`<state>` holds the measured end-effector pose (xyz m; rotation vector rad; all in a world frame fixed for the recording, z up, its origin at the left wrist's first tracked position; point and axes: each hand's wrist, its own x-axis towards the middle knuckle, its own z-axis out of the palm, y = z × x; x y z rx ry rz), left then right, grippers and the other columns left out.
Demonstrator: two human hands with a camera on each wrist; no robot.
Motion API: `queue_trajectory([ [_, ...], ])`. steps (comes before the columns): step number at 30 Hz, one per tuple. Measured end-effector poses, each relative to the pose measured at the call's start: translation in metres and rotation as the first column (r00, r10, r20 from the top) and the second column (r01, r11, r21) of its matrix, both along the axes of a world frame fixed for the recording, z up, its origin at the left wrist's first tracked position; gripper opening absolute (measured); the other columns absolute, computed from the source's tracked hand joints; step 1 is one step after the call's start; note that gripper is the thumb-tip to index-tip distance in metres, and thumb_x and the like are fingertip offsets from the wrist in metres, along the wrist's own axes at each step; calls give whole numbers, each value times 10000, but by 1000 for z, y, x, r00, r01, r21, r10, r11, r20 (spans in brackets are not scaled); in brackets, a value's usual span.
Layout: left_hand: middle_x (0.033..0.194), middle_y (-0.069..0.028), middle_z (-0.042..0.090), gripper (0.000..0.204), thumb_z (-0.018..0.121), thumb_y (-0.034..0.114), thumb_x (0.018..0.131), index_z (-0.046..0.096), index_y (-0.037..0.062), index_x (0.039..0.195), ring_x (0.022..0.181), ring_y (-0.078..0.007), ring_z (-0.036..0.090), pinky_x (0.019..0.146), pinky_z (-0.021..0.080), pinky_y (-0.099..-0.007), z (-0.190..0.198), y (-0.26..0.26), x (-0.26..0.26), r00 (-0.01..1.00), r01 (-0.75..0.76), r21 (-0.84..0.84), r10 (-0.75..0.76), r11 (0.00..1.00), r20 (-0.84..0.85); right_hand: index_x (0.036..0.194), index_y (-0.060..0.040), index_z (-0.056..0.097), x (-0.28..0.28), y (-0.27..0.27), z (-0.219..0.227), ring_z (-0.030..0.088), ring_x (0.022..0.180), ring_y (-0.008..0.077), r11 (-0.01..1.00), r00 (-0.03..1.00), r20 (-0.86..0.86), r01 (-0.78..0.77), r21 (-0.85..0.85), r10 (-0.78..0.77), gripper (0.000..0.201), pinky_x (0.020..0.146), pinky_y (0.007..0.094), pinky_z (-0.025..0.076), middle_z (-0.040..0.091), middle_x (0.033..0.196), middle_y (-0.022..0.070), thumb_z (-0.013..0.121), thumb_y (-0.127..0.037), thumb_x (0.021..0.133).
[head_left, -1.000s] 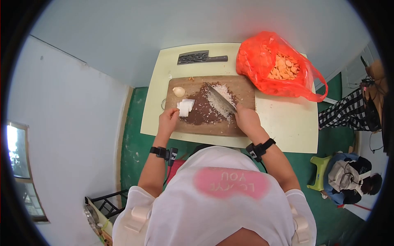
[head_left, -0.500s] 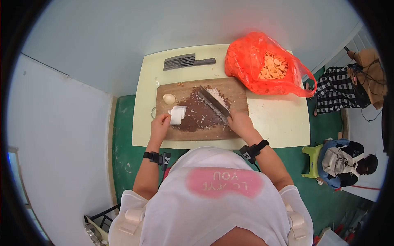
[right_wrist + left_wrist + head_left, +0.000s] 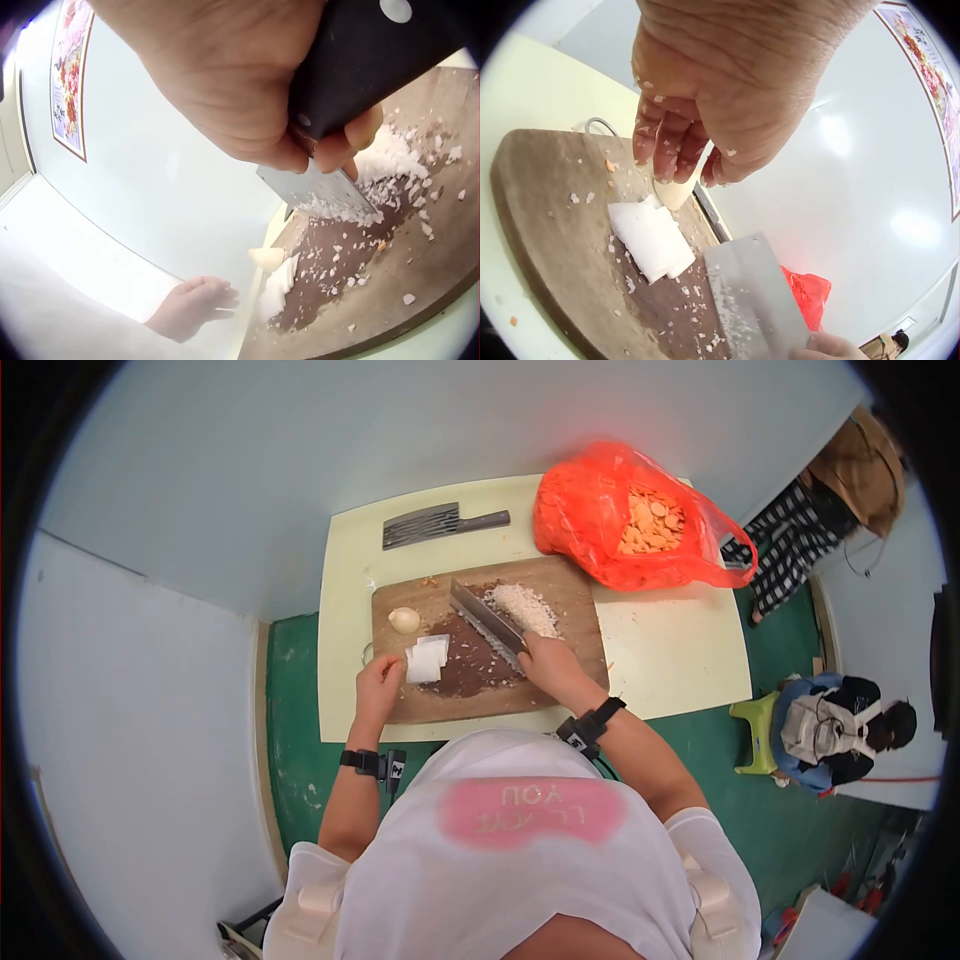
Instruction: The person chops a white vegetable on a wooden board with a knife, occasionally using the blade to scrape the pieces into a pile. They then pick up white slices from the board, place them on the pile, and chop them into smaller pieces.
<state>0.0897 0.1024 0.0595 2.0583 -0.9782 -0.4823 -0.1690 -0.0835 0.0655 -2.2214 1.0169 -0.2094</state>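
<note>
My right hand (image 3: 552,665) grips the black handle (image 3: 367,60) of a wide-bladed knife (image 3: 487,622), its blade slanting across the wooden board (image 3: 560,575). White minced bits cling to the blade (image 3: 754,296) in the left wrist view. Beyond it lies a heap of white mince (image 3: 524,608). Flat white slices (image 3: 427,659) overlap at the board's left, below a pale, rounded peeled piece (image 3: 404,621). My left hand (image 3: 378,687) hovers beside the slices with loosely bent fingers (image 3: 671,146), bits stuck to them, holding nothing.
A patterned cleaver (image 3: 420,526) lies behind the board on the pale table (image 3: 680,660). At the back right stands a red plastic bag (image 3: 580,510) of orange slices. Two people are off to the right, one beside a green stool (image 3: 757,732).
The knife has moved left across the board with my right hand, away from the mince heap, toward the white slices. My left hand has stayed beside the slices. The head view has shifted.
</note>
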Motion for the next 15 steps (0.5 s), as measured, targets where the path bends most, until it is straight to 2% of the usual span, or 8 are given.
queue_trajectory([
  [2, 800, -107, 683, 190, 616, 139, 871, 674, -11, 972, 710, -152, 640, 661, 505, -279, -2, 1, 2, 1000, 7, -9, -7, 1000, -13, 924, 12, 573, -3, 2, -4, 622, 809, 442, 999, 999, 11, 30, 28, -30, 210, 743, 531, 483, 631, 808, 269, 557, -176, 831],
  [4, 800, -108, 682, 186, 617, 136, 872, 673, -10, 972, 708, -150, 638, 661, 503, -280, -5, 4, 6, 1000, 0, -18, 0, 1000, -26, 933, 18, 572, -14, -3, -8, 619, 812, 445, 988, 988, -27, 150, 20, -149, 225, 746, 527, 482, 631, 811, 269, 557, -182, 831],
  [5, 800, -108, 682, 186, 617, 136, 872, 673, -10, 972, 708, -150, 638, 661, 503, -280, -5, 6, 8, 1000, -9, -18, 8, 1000, -29, 933, 18, 572, -22, -7, -10, 619, 812, 445, 990, 989, -31, 142, 19, -141, 225, 746, 527, 482, 631, 811, 269, 557, -182, 831],
  [7, 802, -53, 668, 167, 616, 109, 871, 675, -9, 974, 730, -102, 593, 684, 487, -247, -7, 7, 10, 1000, 17, 10, -17, 1000, 0, 935, 21, 573, -37, -14, -13, 614, 798, 450, 980, 980, 12, 200, -15, -200, 228, 734, 523, 480, 629, 810, 271, 569, -178, 825],
  [12, 805, -61, 672, 172, 613, 108, 870, 674, -10, 979, 734, -110, 599, 692, 491, -252, 1, 4, 6, 999, 26, 45, -25, 999, -32, 896, 19, 571, -47, 1, 19, 609, 783, 447, 998, 998, 12, 64, -15, -64, 217, 714, 515, 476, 623, 803, 270, 589, -183, 819],
  [15, 811, -66, 675, 174, 608, 107, 873, 673, -12, 982, 743, -114, 605, 701, 494, -255, 3, 0, 5, 999, 21, 47, -18, 999, -51, 875, 1, 576, -52, 12, 25, 606, 795, 436, 988, 993, 5, -114, 100, 114, 195, 717, 504, 474, 623, 813, 248, 594, -184, 815],
])
